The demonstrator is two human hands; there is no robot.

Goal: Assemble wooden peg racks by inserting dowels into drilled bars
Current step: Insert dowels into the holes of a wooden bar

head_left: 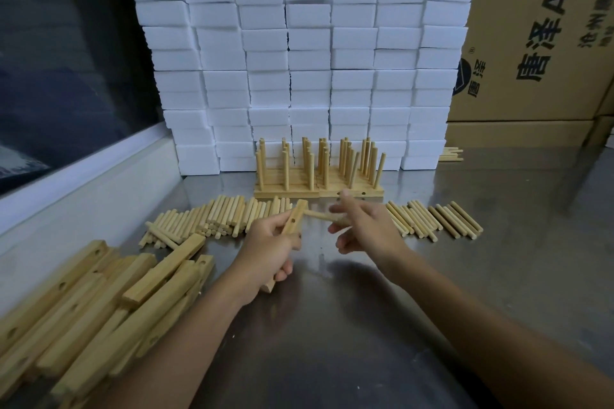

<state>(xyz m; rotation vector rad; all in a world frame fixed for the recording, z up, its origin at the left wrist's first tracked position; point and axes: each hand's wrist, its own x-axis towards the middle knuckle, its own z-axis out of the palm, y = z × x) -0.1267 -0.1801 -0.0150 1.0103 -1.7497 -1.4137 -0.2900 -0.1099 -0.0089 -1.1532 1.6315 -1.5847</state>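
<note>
My left hand (269,247) grips a drilled bar (294,217) upright above the steel table (349,325) while my right hand (360,226) pinches a dowel (320,215) at its hole; both look light, rigid, smooth wood, best held mid-length.

The light over my worktop (382,325) is dim and cool, and it comes from above. The white foam blocks (299,76) are the brightest thing, nearly washed out, with a bluish cast. The steel surface gives back a soft, smeared sheen and dull reflections, with no hard glare. My arms lay broad, soft shadows under them. My right hand (362,229) is blurred at the fingers. The wide lens bows the block stack and leans the cartons (531,43) outward. The window (66,60) on my left is dark.
</note>
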